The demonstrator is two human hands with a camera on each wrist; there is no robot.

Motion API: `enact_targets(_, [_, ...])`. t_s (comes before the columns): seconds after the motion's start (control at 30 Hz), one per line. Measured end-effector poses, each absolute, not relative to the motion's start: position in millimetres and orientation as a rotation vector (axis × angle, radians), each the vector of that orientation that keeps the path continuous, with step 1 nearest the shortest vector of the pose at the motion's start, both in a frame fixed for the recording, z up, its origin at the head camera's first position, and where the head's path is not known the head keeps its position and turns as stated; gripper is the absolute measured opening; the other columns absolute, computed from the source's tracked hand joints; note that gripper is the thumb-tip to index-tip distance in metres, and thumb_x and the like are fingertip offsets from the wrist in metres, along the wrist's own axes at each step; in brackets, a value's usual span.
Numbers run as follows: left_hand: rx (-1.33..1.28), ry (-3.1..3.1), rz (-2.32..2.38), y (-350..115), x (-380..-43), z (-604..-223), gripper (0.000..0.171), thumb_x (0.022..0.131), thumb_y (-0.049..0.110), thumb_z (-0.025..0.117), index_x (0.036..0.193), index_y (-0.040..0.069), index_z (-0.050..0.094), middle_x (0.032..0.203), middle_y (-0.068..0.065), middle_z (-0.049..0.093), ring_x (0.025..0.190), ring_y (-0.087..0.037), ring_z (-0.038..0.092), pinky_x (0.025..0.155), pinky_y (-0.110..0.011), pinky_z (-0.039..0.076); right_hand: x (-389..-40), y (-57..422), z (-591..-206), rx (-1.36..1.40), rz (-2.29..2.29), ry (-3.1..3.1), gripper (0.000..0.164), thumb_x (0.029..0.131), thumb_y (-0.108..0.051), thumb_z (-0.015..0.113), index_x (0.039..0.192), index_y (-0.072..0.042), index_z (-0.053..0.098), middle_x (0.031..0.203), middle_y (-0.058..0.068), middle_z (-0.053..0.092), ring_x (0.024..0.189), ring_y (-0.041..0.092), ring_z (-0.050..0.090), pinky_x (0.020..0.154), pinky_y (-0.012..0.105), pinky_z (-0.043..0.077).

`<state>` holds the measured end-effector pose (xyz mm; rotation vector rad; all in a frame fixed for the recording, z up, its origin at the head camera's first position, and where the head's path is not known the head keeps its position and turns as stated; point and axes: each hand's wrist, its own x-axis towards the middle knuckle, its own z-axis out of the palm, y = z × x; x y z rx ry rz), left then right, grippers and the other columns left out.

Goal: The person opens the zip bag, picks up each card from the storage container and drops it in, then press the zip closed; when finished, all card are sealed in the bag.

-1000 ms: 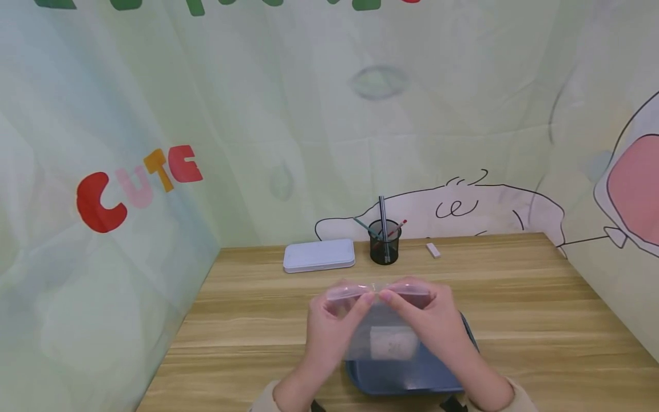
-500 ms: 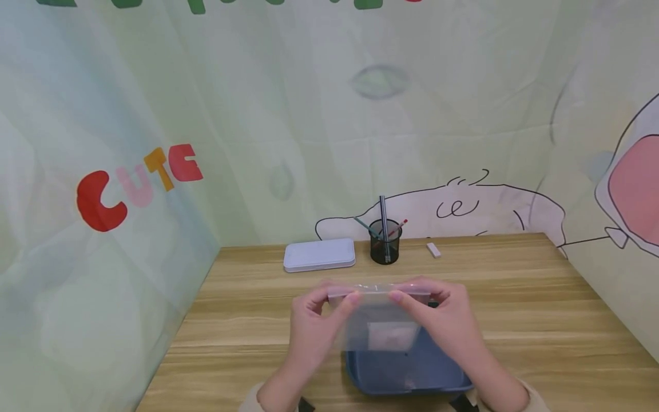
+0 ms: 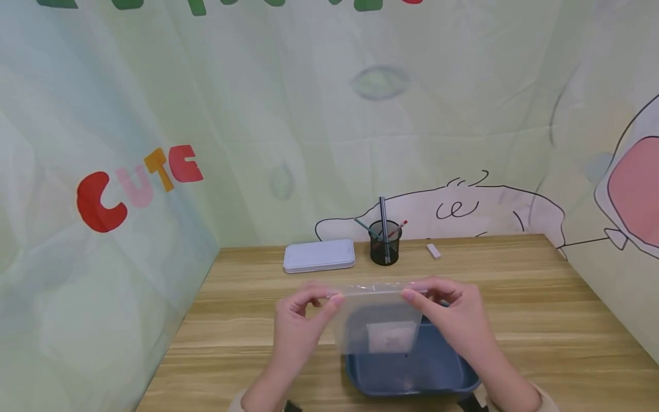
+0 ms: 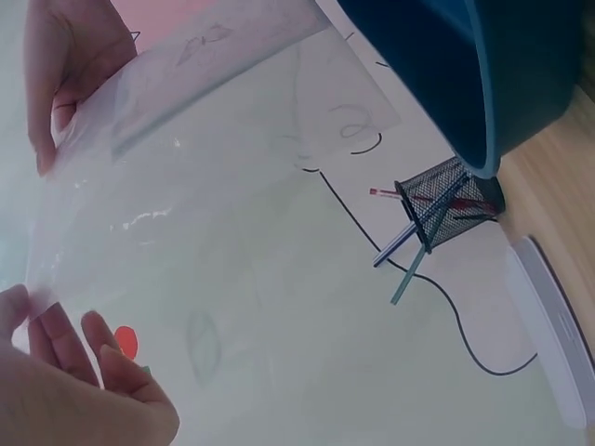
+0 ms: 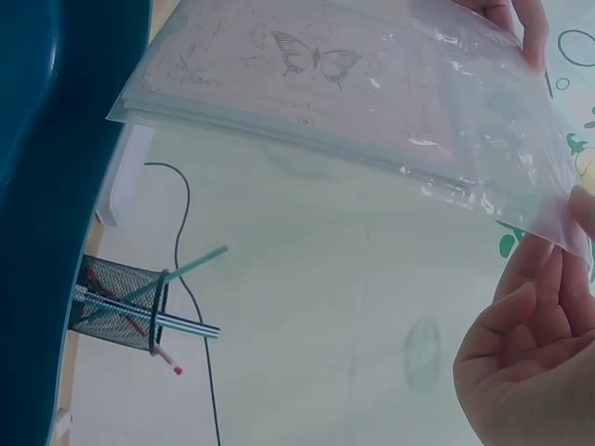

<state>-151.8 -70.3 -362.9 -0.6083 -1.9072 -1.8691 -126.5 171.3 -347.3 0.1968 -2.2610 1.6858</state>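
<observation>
A clear plastic bag (image 3: 355, 326) hangs upright between my two hands, over the blue bin (image 3: 412, 377). My left hand (image 3: 298, 320) pinches its top left corner between thumb and fingers. At the top right corner my right hand (image 3: 455, 315) pinches it the same way. Low in the bag sits a pale sheet or packet (image 3: 392, 337); in the right wrist view this packet (image 5: 316, 79) carries a printed butterfly. The top edge of the bag is stretched nearly straight.
At the back of the wooden table (image 3: 237, 332) lie a white flat case (image 3: 319, 256) and a small white eraser (image 3: 433, 250). Between them stands a black mesh pen cup (image 3: 384, 250) with several pens and pencils. A printed cloth (image 3: 288, 114) hangs behind.
My hands have moved apart, left hand leftward and right hand slightly rightward, sliding along the bag's top edge to its corners. The bag's top is now flattened out.
</observation>
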Motion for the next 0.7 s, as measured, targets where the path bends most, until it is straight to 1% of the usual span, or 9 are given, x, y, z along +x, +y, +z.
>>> enact_targets(0.13, [-0.605,-1.881,-1.858,-74.5,-151.6,-362.2,0.008,0.078,-0.001,0.076,0.081,0.006,0.074,0.080,-0.005,0.067,0.082,-0.017,0.058,0.069,-0.027,0.043,-125.7,173.8,-346.7,0.195,1.659,-2.269,0.013,0.082,-0.024,0.077,0.090,-0.014,0.076,0.083,-0.003,0.071,0.067,0.018,0.059,0.057,0.025,0.048])
enact_targets(0.23, [-0.597,-1.872,-1.864,-77.0,-151.8,-361.6,0.017,0.077,-0.004,0.075,0.081,0.012,0.075,0.080,-0.005,0.067,0.083,-0.018,0.057,0.070,-0.026,0.042,-125.3,175.1,-345.7,0.198,1.634,-2.274,0.013,0.084,-0.024,0.075,0.091,-0.013,0.076,0.084,-0.003,0.071,0.068,0.017,0.060,0.058,0.024,0.049])
enact_targets(0.3, [-0.586,-1.868,-1.870,-78.2,-152.1,-361.5,0.023,0.077,-0.007,0.074,0.079,0.016,0.075,0.081,-0.006,0.067,0.083,-0.018,0.057,0.070,-0.026,0.042,-125.0,176.0,-345.4,0.202,1.630,-2.280,0.013,0.085,-0.023,0.073,0.093,-0.012,0.076,0.083,-0.003,0.071,0.070,0.016,0.061,0.060,0.024,0.051])
enact_targets(0.37, [-0.565,-1.870,-1.883,-79.4,-152.3,-361.0,0.025,0.077,-0.008,0.073,0.078,0.017,0.075,0.081,-0.007,0.067,0.083,-0.018,0.057,0.070,-0.026,0.042,-124.8,176.7,-345.6,0.212,1.645,-2.290,0.015,0.087,-0.022,0.072,0.095,-0.011,0.075,0.084,-0.002,0.071,0.073,0.016,0.063,0.064,0.025,0.053])
enact_targets(0.43, [-0.552,-1.875,-1.906,-80.1,-152.2,-360.6,0.021,0.077,-0.007,0.073,0.076,0.013,0.073,0.080,-0.007,0.066,0.082,-0.017,0.057,0.071,-0.026,0.043,-125.2,177.3,-345.9,0.210,1.670,-2.309,0.017,0.088,-0.023,0.071,0.096,-0.010,0.075,0.083,-0.001,0.071,0.075,0.017,0.063,0.067,0.026,0.054])
enact_targets(0.57, [-0.517,-1.899,-1.996,-80.5,-151.5,-359.8,0.009,0.081,-0.005,0.071,0.075,0.000,0.066,0.076,-0.005,0.063,0.076,-0.016,0.057,0.070,-0.024,0.045,-127.8,177.1,-346.1,0.157,1.816,-2.356,0.025,0.089,-0.030,0.069,0.098,-0.007,0.074,0.084,0.003,0.070,0.080,0.018,0.062,0.072,0.028,0.053])
enact_targets(0.63, [-0.476,-1.912,-2.056,-80.6,-151.2,-359.9,0.010,0.083,-0.003,0.070,0.075,-0.004,0.063,0.074,-0.004,0.062,0.071,-0.015,0.057,0.068,-0.023,0.048,-130.2,176.3,-346.6,0.125,1.920,-2.357,0.028,0.090,-0.031,0.068,0.099,-0.005,0.073,0.084,0.006,0.068,0.080,0.019,0.060,0.073,0.030,0.052])
enact_targets(0.7, [-0.436,-1.918,-2.110,-80.7,-150.8,-360.4,0.012,0.085,0.000,0.068,0.078,-0.006,0.061,0.071,-0.003,0.062,0.066,-0.013,0.057,0.063,-0.022,0.049,-132.7,174.9,-347.9,0.091,2.018,-2.338,0.030,0.090,-0.031,0.068,0.101,-0.004,0.072,0.083,0.008,0.067,0.080,0.019,0.058,0.073,0.030,0.051])
